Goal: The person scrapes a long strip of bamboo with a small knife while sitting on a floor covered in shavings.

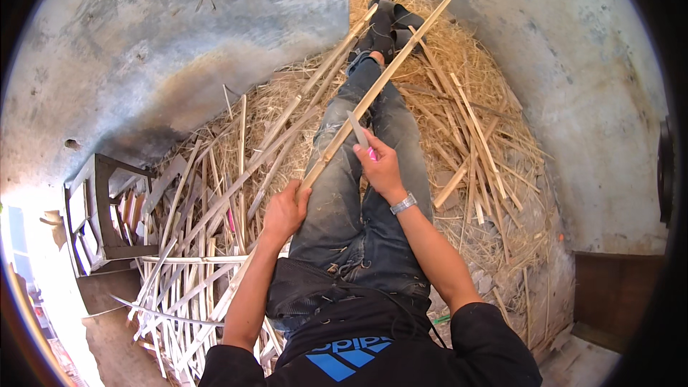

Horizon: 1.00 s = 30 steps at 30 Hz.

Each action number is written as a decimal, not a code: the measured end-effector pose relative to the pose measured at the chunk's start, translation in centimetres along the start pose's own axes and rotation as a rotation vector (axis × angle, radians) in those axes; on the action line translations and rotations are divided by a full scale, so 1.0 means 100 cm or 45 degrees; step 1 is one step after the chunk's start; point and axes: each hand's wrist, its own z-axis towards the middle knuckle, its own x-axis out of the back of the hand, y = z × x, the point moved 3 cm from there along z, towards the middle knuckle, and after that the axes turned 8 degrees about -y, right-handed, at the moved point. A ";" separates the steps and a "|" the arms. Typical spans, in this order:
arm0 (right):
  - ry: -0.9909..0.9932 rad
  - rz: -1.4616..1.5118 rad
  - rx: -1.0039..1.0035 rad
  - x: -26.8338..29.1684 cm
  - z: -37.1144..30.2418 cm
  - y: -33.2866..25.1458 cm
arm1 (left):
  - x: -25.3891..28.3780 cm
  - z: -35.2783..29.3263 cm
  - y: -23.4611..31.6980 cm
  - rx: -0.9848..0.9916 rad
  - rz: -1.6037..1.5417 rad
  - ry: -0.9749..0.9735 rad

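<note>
A long split bamboo strip (pixel 388 70) slants across my outstretched legs, its far end past my feet. My left hand (pixel 285 209) is closed round its near part, beside my left thigh. In my right hand (pixel 380 166) is a knife with a pink handle (pixel 372 153), gripped between thumb and fingers. Its pale blade (pixel 357 129) points away from me and lies against or just over the strip's right edge; whether it cuts in, I cannot tell.
Many loose bamboo strips (pixel 208 208) are heaped at my left, more (pixel 473 143) at my right. Shavings (pixel 459 50) cover the ground around my feet. Grey walls (pixel 236 36) rise on both sides. A dark frame (pixel 107 244) stands at the left, a brown panel (pixel 616 294) at the lower right.
</note>
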 end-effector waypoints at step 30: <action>-0.063 -0.898 0.049 -0.023 -0.023 -0.042 | 0.008 -0.005 -0.007 0.068 -0.148 -0.040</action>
